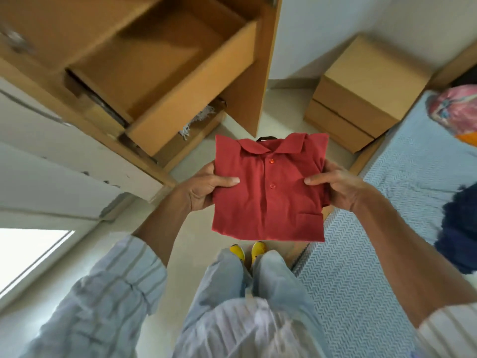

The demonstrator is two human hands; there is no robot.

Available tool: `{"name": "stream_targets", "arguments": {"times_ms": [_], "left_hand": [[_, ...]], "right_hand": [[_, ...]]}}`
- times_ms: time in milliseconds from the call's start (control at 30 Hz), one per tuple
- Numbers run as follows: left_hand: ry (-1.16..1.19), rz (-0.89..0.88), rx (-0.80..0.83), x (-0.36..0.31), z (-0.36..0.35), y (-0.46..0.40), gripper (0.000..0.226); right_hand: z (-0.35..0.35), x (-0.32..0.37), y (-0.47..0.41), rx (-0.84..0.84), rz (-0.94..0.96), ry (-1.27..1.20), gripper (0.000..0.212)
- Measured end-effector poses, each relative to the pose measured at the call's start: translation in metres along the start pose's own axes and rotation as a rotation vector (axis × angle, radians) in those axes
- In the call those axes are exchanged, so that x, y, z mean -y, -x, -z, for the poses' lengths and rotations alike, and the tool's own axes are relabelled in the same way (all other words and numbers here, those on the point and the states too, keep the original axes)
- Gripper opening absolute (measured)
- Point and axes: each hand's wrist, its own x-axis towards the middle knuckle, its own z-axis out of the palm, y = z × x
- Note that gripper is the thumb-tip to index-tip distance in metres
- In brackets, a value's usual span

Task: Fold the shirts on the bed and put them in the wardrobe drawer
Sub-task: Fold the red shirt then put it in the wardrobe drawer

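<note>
You've got the red polo shirt (268, 192) folded into a neat rectangle, collar up, buttons facing you. Left hand (204, 188) grips its left edge, right hand (338, 188) its right edge; on each side the thumb lies on top and the fingers curl under, pinching the fabric. The shirt hangs in the air between your hands, over the floor, not touching anything else.

Progress, as I read it: fold on this one looks done, stowing not yet done. The wardrobe drawer (180, 81) is pulled open up-left of the shirt, well apart from it. What shows of its inside looks bare wood; I can't see any shirt in it, but the view is blurred and part of the bottom is hidden.

Left to do: carry this shirt up-left and lay it flat in the drawer. The bed (402, 182) sits to your right with a dark blue garment (459, 228) and a pink patterned bundle (454, 112) on it near the frame edge. Can't tell if either is a shirt. If so, at least those are unfolded work. So my guess is early to mid task.

A lower compartment holds some white fringed cloth (196, 122); not your target.
</note>
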Motion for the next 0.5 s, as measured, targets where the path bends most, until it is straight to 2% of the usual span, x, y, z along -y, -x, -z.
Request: {"name": "stream_targets", "arguments": {"times_ms": [100,300,400,500], "left_hand": [[0.014,-0.035,-0.037,-0.037,0.001,0.020,0.073],[0.038,-0.105,-0.051,-0.080,0.018,0.027,0.070],[0.089,-0.162,-0.119,-0.098,0.028,0.024,0.060],[0.165,-0.192,-0.220,-0.119,0.042,0.010,0.065]], "right_hand": [[-0.019,0.040,0.008,0.037,0.048,0.034,0.074],[-0.045,0.097,-0.017,0.093,0.107,0.106,0.067],[-0.054,0.126,-0.047,0.137,0.095,0.152,0.066],[-0.062,0.156,-0.090,0.170,0.092,0.214,0.071]]}}
